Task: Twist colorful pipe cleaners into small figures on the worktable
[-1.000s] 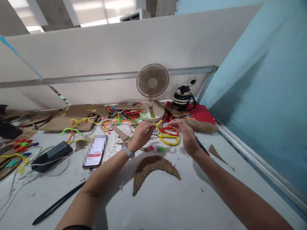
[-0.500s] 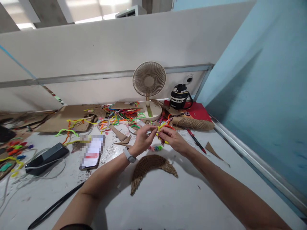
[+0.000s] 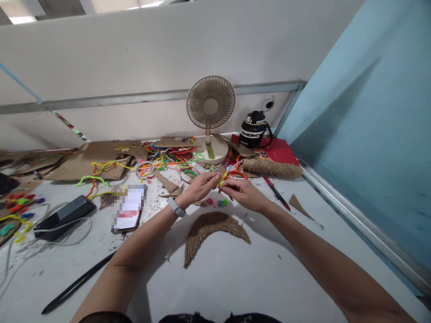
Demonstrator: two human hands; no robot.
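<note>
A yellow pipe cleaner [image 3: 222,178] is bent between the fingertips of my two hands, above the table. My left hand [image 3: 201,186] pinches it from the left, with a grey watch band on that wrist. On the other side, my right hand [image 3: 245,194] has its thumb and fingers closed at the lower part of the same piece. An orange-red pipe cleaner [image 3: 237,173] curves just behind the right fingers. Below the hands lies a row of small coloured fuzzy flowers [image 3: 217,202]. Nearer to me rests a brown crescent covered in twine [image 3: 215,223].
A fan [image 3: 210,106] stands at the back beside a black bottle [image 3: 252,130]. A twine roll [image 3: 276,168], pens [image 3: 276,193] and a cardboard scrap [image 3: 299,207] lie right. To the left are a phone [image 3: 129,211], a power bank [image 3: 65,217] and cables.
The yellow piece's hanging loop below my fingers no longer shows. My right hand has turned slightly, its fingers more extended. The view has tilted down a little.
</note>
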